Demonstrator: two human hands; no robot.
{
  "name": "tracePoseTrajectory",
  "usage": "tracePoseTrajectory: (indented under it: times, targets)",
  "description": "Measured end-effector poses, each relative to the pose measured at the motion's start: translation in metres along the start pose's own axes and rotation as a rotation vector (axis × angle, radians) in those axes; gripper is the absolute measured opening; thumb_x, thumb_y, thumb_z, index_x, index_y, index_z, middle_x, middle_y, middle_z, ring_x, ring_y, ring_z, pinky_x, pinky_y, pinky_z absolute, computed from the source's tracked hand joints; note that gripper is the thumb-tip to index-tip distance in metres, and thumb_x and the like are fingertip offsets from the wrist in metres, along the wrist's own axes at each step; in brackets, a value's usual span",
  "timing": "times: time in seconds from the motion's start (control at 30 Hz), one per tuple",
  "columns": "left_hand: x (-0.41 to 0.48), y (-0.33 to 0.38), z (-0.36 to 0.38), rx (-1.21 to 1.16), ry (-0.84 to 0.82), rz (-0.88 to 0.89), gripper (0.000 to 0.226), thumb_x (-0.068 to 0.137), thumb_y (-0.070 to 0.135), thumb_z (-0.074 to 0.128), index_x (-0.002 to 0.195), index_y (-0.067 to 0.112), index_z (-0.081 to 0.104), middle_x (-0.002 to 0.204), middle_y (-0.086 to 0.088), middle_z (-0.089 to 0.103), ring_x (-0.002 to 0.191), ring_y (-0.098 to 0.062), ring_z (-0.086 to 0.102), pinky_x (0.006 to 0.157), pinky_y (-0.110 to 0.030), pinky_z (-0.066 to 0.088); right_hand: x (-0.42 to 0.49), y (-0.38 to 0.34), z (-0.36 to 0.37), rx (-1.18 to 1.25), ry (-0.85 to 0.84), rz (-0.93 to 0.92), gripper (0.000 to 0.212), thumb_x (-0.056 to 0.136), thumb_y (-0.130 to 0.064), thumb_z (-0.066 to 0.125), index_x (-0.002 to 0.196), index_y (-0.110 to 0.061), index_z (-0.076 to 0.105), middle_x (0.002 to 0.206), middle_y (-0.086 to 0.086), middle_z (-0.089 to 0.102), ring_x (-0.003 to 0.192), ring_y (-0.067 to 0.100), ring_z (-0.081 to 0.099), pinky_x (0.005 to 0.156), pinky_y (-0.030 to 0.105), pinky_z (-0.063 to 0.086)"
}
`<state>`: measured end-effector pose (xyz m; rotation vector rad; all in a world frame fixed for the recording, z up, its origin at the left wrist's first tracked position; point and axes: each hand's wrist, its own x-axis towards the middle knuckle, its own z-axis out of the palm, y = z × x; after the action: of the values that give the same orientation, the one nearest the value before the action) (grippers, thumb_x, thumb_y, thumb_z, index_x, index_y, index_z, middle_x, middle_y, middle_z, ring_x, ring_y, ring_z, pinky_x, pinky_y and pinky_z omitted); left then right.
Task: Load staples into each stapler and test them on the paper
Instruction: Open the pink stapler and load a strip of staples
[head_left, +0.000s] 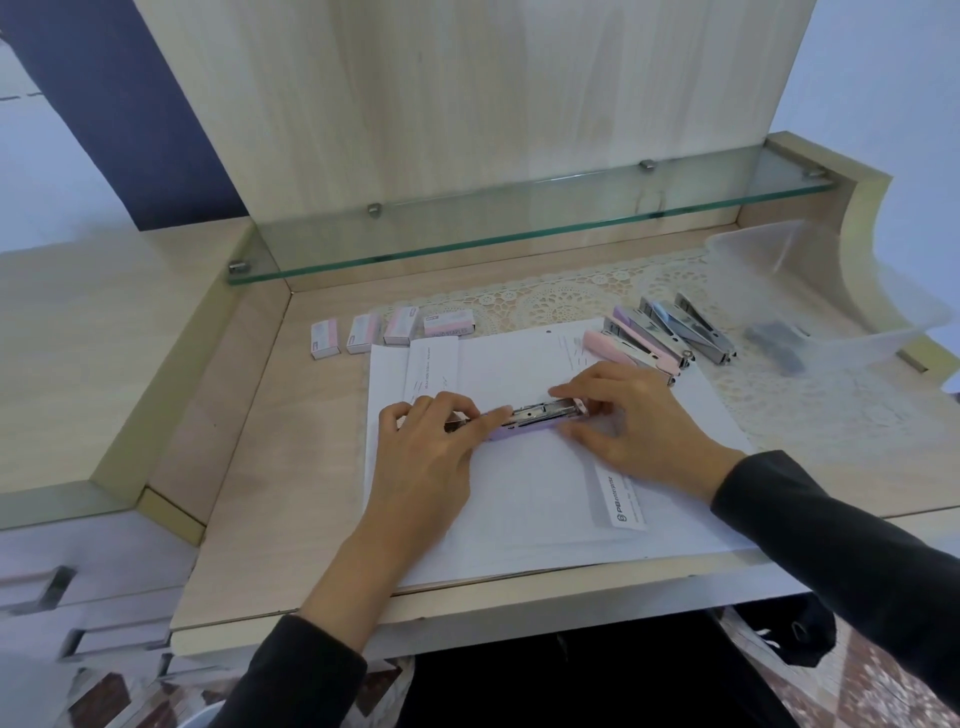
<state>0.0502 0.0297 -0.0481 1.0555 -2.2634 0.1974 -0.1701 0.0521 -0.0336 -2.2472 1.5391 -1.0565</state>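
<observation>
Squarely on the white paper (519, 525), lying lengthwise from left to right: the lilac stapler (524, 422), metal staple channel facing up. Left hand (421, 457) at its left end, grip pinching, fingers curled over the metal arm and one fingertip stretched along the top. Right hand (641, 428) at the right end, grip likewise pinching, thumb on the near side and fingers on the far side of the channel's tip. Both wrists in dark sleeves.

Paper spread over the wooden tabletop (260, 493), its near edge reaching the tabletop's front. On the sheet, two printed slips: far slip (434, 370) near the far left corner, near slip (621, 501) just below the right hand. Beyond the paper's far left edge, four small staple boxes (363, 334) in a row, the rightmost turned sideways.

At the paper's far right corner, four more staplers side by side, partly on the sheet and partly on a lace mat (561, 299) — pink stapler (623, 347), second lilac stapler (641, 328), blue-grey stapler (670, 321), grey stapler (704, 328), all angled alike. Farther right, a clear plastic tub (841, 291) holding small dark items — too blurred to identify. Above the back of the tabletop, a glass shelf (519, 224).
</observation>
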Motion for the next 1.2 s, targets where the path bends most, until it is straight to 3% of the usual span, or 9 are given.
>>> tracePoseTrajectory:
  times: [0.1, 0.27, 0.37, 0.5, 0.6, 0.77, 0.93, 1.07, 1.2]
  targets:
    - [0.0, -0.004, -0.003, -0.054, -0.012, -0.05, 0.033, 0.083, 0.024, 0.046, 0.114, 0.03, 0.056, 0.09, 0.003, 0.063, 0.082, -0.009, 0.048, 0.077, -0.028, 0.027, 0.0, -0.002, 0.001, -0.059, -0.028, 0.022, 0.036, 0.073, -0.015, 0.073, 0.107, -0.006, 0.066, 0.091, 0.004, 0.063, 0.072, 0.012, 0.053, 0.069, 0.014, 0.039]
    - [-0.001, -0.019, -0.025, -0.081, -0.16, -0.219, 0.05, 0.075, 0.048, 0.053, 0.12, 0.026, 0.058, 0.092, 0.008, 0.062, 0.086, -0.01, 0.05, 0.08, -0.034, 0.035, 0.001, -0.004, 0.0, -0.036, -0.023, 0.02, 0.022, 0.074, -0.009, 0.071, 0.096, -0.006, 0.068, 0.088, 0.008, 0.064, 0.072, 0.016, 0.056, 0.068, 0.025, 0.047]
    - [-0.001, -0.029, -0.043, -0.187, -0.256, -0.362, 0.05, 0.076, 0.035, 0.072, 0.122, 0.026, 0.056, 0.09, 0.01, 0.057, 0.084, -0.012, 0.049, 0.083, -0.034, 0.042, 0.002, -0.003, -0.001, -0.024, -0.032, 0.04, 0.02, 0.074, -0.009, 0.071, 0.094, -0.007, 0.069, 0.087, 0.007, 0.063, 0.07, 0.015, 0.054, 0.066, 0.019, 0.044]
    - [0.003, -0.031, -0.053, -0.398, -0.228, -0.495, 0.042, 0.071, 0.014, 0.077, 0.111, 0.021, 0.065, 0.084, 0.01, 0.058, 0.072, -0.001, 0.051, 0.067, -0.005, 0.038, 0.005, -0.008, -0.003, -0.026, -0.028, 0.071, 0.02, 0.075, -0.013, 0.071, 0.095, -0.01, 0.069, 0.09, 0.006, 0.064, 0.073, 0.013, 0.053, 0.07, 0.022, 0.044]
    - [0.006, -0.027, -0.055, -0.541, -0.178, -0.584, 0.041, 0.07, 0.007, 0.077, 0.106, 0.021, 0.065, 0.08, 0.009, 0.055, 0.061, 0.004, 0.05, 0.061, -0.004, 0.039, 0.01, -0.015, -0.012, -0.024, -0.021, 0.072, 0.022, 0.076, -0.014, 0.07, 0.098, -0.013, 0.068, 0.085, 0.002, 0.064, 0.068, 0.003, 0.051, 0.065, 0.009, 0.037]
    - [0.017, -0.01, -0.057, -0.742, -0.111, -0.644, 0.042, 0.07, -0.002, 0.074, 0.106, 0.018, 0.063, 0.079, 0.005, 0.056, 0.06, 0.005, 0.055, 0.061, -0.004, 0.044, 0.023, -0.037, -0.02, 0.175, 0.028, 0.137, 0.026, 0.075, -0.005, 0.07, 0.1, -0.013, 0.067, 0.07, -0.01, 0.058, 0.067, -0.004, 0.055, 0.065, 0.005, 0.045]
    - [0.027, 0.001, -0.052, -0.772, -0.071, -0.647, 0.033, 0.074, 0.002, 0.072, 0.105, 0.012, 0.065, 0.083, 0.004, 0.066, 0.058, 0.002, 0.057, 0.062, -0.01, 0.048, 0.029, -0.054, -0.015, 0.389, 0.001, 0.151, 0.032, 0.075, 0.002, 0.067, 0.101, -0.017, 0.063, 0.074, 0.0, 0.066, 0.068, 0.011, 0.061, 0.074, 0.019, 0.053]
    - [0.025, 0.005, -0.054, -0.878, -0.047, -0.712, 0.046, 0.074, 0.029, 0.069, 0.115, 0.009, 0.062, 0.097, 0.0, 0.069, 0.078, -0.007, 0.066, 0.078, -0.023, 0.053, 0.03, -0.057, -0.006, 0.493, 0.005, 0.22, 0.02, 0.071, -0.003, 0.073, 0.081, -0.018, 0.066, 0.073, 0.006, 0.068, 0.068, 0.015, 0.062, 0.074, 0.029, 0.055]
    - [0.021, 0.012, -0.061, -0.877, -0.079, -0.664, 0.065, 0.064, 0.032, 0.076, 0.123, 0.019, 0.052, 0.098, 0.004, 0.066, 0.079, 0.002, 0.064, 0.069, -0.01, 0.051, 0.025, -0.057, 0.002, 0.456, -0.042, 0.236, 0.023, 0.065, -0.017, 0.079, 0.08, -0.025, 0.064, 0.075, -0.002, 0.067, 0.072, 0.015, 0.062, 0.072, 0.025, 0.052]
